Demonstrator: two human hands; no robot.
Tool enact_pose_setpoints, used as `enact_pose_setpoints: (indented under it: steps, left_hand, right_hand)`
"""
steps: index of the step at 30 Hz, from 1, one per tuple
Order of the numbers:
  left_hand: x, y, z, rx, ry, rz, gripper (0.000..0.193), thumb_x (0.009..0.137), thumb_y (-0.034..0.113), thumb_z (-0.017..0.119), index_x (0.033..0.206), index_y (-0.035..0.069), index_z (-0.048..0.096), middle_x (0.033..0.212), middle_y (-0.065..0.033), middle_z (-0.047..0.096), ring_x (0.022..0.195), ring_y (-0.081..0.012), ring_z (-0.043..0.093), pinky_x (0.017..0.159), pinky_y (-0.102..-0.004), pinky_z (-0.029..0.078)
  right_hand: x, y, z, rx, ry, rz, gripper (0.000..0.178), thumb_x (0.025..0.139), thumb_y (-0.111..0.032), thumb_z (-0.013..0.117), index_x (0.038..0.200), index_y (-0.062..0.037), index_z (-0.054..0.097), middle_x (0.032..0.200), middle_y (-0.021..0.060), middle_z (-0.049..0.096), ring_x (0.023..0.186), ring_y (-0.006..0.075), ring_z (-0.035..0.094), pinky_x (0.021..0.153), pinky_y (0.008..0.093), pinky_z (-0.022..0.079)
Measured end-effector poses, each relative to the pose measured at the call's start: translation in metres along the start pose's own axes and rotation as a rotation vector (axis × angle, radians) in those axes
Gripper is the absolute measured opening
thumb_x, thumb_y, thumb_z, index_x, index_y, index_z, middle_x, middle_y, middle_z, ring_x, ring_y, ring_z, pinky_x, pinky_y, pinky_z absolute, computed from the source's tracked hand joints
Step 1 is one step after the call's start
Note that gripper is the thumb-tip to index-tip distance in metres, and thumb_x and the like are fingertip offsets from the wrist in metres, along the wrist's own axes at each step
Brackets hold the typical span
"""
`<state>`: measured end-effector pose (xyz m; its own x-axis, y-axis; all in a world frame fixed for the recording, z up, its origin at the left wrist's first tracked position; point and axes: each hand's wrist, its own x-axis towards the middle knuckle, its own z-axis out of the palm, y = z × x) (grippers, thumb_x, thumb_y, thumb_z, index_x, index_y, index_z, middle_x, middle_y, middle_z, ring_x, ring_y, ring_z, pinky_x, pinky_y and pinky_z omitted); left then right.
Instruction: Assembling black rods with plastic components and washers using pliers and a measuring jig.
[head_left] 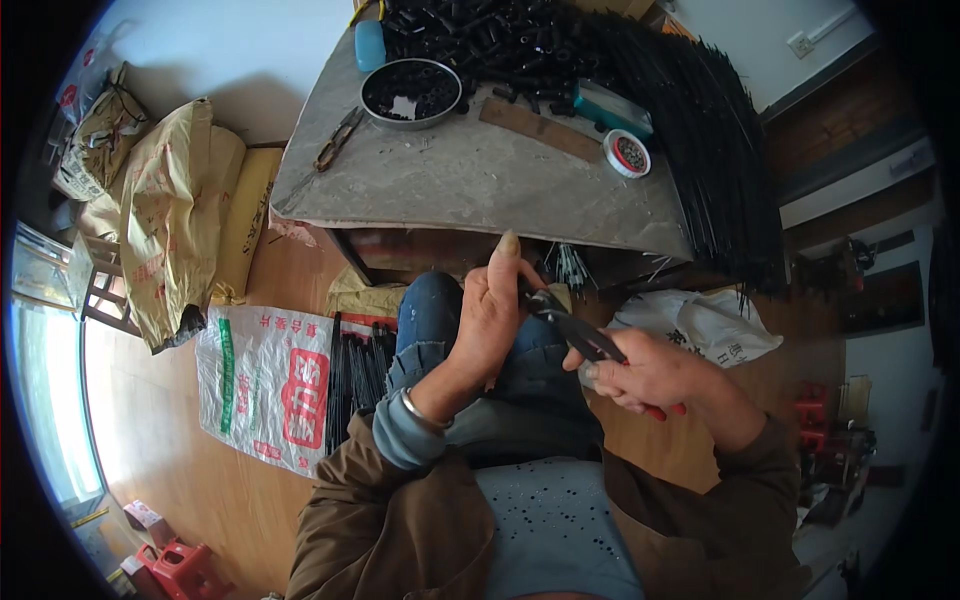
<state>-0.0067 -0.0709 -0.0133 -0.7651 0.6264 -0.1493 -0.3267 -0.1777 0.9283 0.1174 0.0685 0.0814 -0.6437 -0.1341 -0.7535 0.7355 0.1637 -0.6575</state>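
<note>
My right hand (655, 375) is closed round a pair of pliers (588, 337) with dark metal jaws and red handle ends. The jaws point up and to the left, reaching the fingers of my left hand (488, 305) above my lap. My left thumb stands upright while the other fingers curl in. Something small and dark sits by the jaws at those fingers, too hidden to name. Beyond my hands is the grey worktable (430, 190), bearing a round metal bowl (408, 122) of small black parts and a round tub (627, 154) of small metal bits.
Black tubular parts (500, 40) are heaped at the table's back, and long black strips (715, 180) hang over its right side. A long-handled tool (340, 140) and a flat brown bar (540, 130) lie on top. Woven sacks (260, 390) cover floor at the left; red stools (185, 572) stand lower left.
</note>
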Motion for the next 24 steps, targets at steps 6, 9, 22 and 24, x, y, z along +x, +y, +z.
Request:
enact_pose_setpoints:
  steps: [6, 9, 22, 24]
  left_hand:
    - [0.002, -0.001, -0.009, -0.048, -0.026, -0.035, 0.069, 0.1, 0.053, 0.031, 0.066, 0.0, 0.06, 0.05, 0.0014, 0.041, 0.048, -0.0065, 0.036, 0.047, -0.0245, 0.027]
    - [-0.001, -0.006, 0.0, -0.019, -0.018, -0.001, 0.07, 0.099, 0.054, 0.031, 0.067, -0.001, 0.06, 0.053, 0.0012, 0.043, 0.049, -0.0069, 0.036, 0.047, -0.0243, 0.028]
    - [0.001, -0.003, 0.002, -0.049, 0.034, -0.014, 0.068, 0.1, 0.053, 0.033, 0.069, -0.002, 0.06, 0.057, -0.0011, 0.045, 0.053, -0.0077, 0.037, 0.049, -0.0244, 0.03]
    - [0.002, -0.004, 0.003, -0.066, 0.036, -0.01, 0.068, 0.1, 0.053, 0.033, 0.069, -0.002, 0.06, 0.056, -0.0009, 0.045, 0.053, -0.0076, 0.037, 0.049, -0.0243, 0.03]
  right_hand:
    - [-0.011, 0.005, 0.006, 0.042, 0.025, 0.031, 0.023, 0.098, -0.011, 0.043, 0.118, 0.0009, 0.045, 0.067, -0.0009, 0.044, 0.05, 0.0045, 0.04, 0.045, 0.0219, 0.038]
    - [0.001, 0.007, 0.005, 0.04, 0.005, -0.007, 0.023, 0.098, -0.012, 0.044, 0.117, 0.001, 0.045, 0.068, -0.0003, 0.045, 0.05, 0.0047, 0.041, 0.046, 0.0218, 0.039]
    - [0.012, 0.016, 0.006, -0.006, 0.07, -0.129, 0.035, 0.098, -0.012, 0.047, 0.128, 0.0064, 0.043, 0.085, 0.0088, 0.061, 0.064, 0.012, 0.061, 0.061, 0.0269, 0.053]
    - [0.012, 0.017, 0.004, -0.004, 0.064, -0.107, 0.035, 0.098, -0.011, 0.046, 0.128, 0.0064, 0.043, 0.085, 0.0088, 0.061, 0.063, 0.012, 0.06, 0.061, 0.027, 0.053]
